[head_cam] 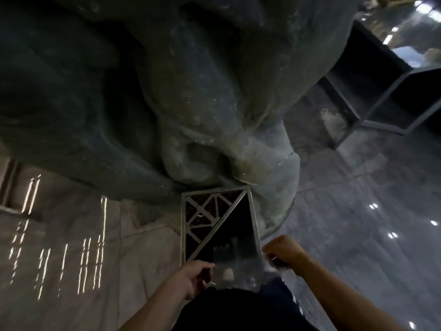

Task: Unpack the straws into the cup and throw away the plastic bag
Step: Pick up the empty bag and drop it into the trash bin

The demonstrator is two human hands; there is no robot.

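- Person is looking straight down; dark trousers are filling the bottom edge, both forearms reaching forward.
- Left hand is curling closed, fingers pinching the near-left edge of a clear plastic bag.
- Right hand is clenching the bag's right edge, bunching the film.
- Bag is hanging stretched between the two hands, just over the near end of a metal-framed bin; long axis is running roughly left to right, hand to hand. Blurry, so which way its opening is facing cannot be told.
- No straws or cup showing; judging by that, unpacking looks finished and the throw-away step is in hand.
- Next move is likely calling for pushing the bag forward over the dark open half of the bin, past the lattice part, then letting go with both hands.
- Further out, a big grey-green sculpted mass is looming over glossy floor.
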